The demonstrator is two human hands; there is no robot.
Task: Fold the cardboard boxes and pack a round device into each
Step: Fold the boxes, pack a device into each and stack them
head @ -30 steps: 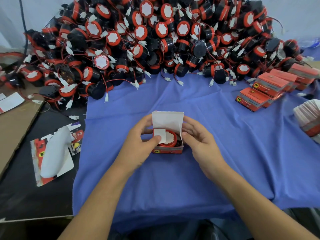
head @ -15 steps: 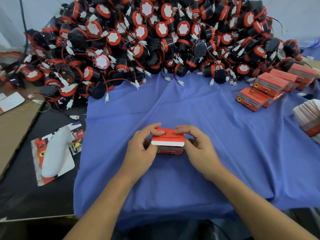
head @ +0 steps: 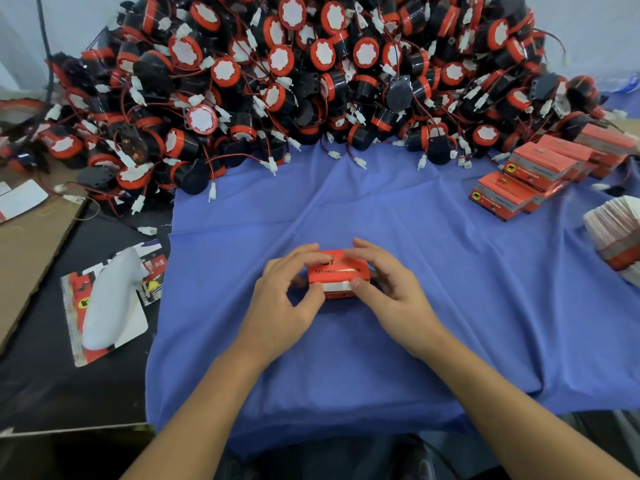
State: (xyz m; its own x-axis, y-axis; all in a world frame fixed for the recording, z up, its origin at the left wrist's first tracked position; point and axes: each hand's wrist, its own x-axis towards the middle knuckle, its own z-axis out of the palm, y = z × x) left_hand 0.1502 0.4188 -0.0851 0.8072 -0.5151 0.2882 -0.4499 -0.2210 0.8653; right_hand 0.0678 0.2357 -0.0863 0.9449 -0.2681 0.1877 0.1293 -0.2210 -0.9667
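Bare blue cloth (head: 346, 209) leaves free passage through the middle and near side. A heap of round devices (head: 311, 81) blocks the far side. Stacked boxes (head: 530, 178) and a pile of flat cartons (head: 616, 233) crowd the right.

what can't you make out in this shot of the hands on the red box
Head view:
- Inside of the red box: hidden by its lid, the left hand and the right hand.
- Print on the lid: small, blurred, partly under fingers.
- The stack of flat cards: cut off by the right edge.
- Lower devices in the pile: buried under others.
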